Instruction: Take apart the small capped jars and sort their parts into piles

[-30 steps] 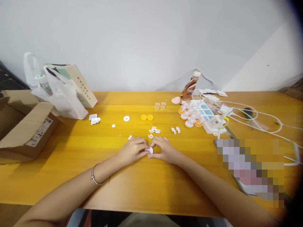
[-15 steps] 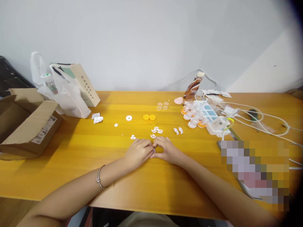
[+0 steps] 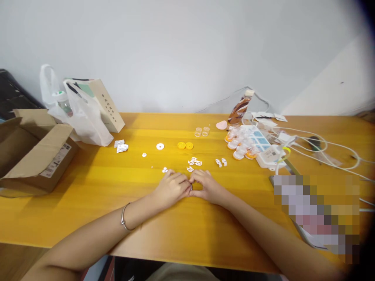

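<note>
My left hand (image 3: 173,186) and my right hand (image 3: 207,186) meet at the fingertips over the table. Between them is a small part, mostly covered by the fingers; only a dark, curved edge shows, so its kind is unclear. Just beyond the fingers lie several white spoked plastic pieces (image 3: 193,160). Small white round bits (image 3: 165,170) sit close to my left hand's knuckles. Farther back are two yellow plastic discs (image 3: 185,146) side by side and a white ring (image 3: 160,146). Two white slotted pieces (image 3: 221,162) rest beyond my right hand.
At left stand an open cardboard box (image 3: 58,156) and a white plastic bag (image 3: 90,125). Two clear cups (image 3: 202,132) are at the back. On the right are clear domed pieces with orange bases (image 3: 240,150), a power strip (image 3: 271,156), a brown-labelled bottle (image 3: 240,107) and loose cables (image 3: 336,166).
My hands stay together at the same spot, with only slight finger movement. The whole view has shifted very slightly; the things on the table have not moved.
</note>
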Demonstrator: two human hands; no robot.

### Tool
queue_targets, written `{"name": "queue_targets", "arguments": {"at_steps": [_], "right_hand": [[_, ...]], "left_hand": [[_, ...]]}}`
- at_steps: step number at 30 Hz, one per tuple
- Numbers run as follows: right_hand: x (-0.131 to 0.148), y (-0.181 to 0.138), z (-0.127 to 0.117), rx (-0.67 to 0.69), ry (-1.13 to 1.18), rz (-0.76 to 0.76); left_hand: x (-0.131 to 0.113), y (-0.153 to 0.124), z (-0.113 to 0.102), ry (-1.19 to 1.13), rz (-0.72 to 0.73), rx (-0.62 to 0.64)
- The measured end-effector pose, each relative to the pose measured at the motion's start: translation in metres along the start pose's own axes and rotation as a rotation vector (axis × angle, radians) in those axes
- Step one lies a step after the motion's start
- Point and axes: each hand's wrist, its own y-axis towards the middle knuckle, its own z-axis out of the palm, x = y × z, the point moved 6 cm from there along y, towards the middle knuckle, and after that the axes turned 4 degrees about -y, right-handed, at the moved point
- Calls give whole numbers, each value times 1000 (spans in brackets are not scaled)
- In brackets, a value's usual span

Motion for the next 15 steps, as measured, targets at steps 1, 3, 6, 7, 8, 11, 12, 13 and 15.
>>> {"name": "queue_targets", "arguments": {"at_steps": [1, 3, 6, 7, 8, 11, 12, 13, 15], "right_hand": [[0, 0, 0, -1, 4, -2], [-1, 0, 1, -5, 7, -4], [-1, -1, 1, -8, 7, -8], [-1, -1, 1, -6, 10, -11], [-1, -2, 0, -3, 14, -13], [0, -2, -1, 7, 26, -13], [0, -2, -1, 10, 29, -12], [0, -2, -2, 13, 31, -11], [0, -3, -2, 15, 36, -9]], "left_hand": [[-1, 0, 0, -5, -5, -10], [-2, -1, -1, -29, -6, -46], [1, -4, -9, -77, 54, -101], [4, -6, -13, -83, 89, -113], [11, -8, -18, -79, 122, -121], [41, -15, -35, -3, 172, -140], [53, -16, -38, 32, 175, -130], [64, -17, -41, 66, 172, -120], [79, -18, -42, 109, 174, -60]]}}
